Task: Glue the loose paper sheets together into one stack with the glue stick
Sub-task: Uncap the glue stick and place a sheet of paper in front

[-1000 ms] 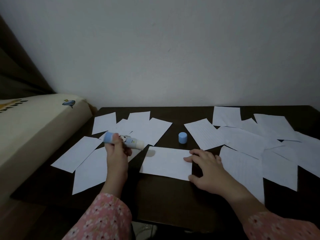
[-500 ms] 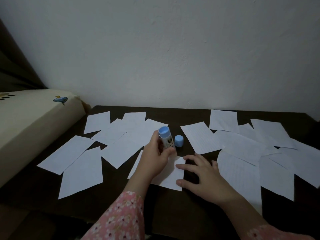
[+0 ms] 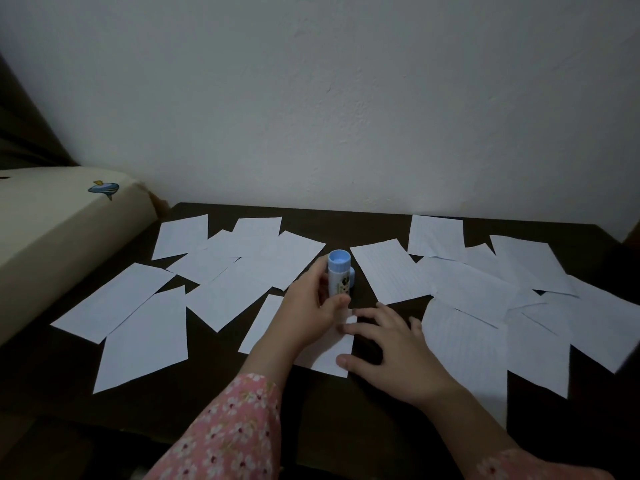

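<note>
Over the sheet, left hand grips glue stick; right hand presses flat.

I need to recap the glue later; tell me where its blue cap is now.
The blue cap stands on the dark table near its centre, just behind the glue stick in the left hand.
</note>
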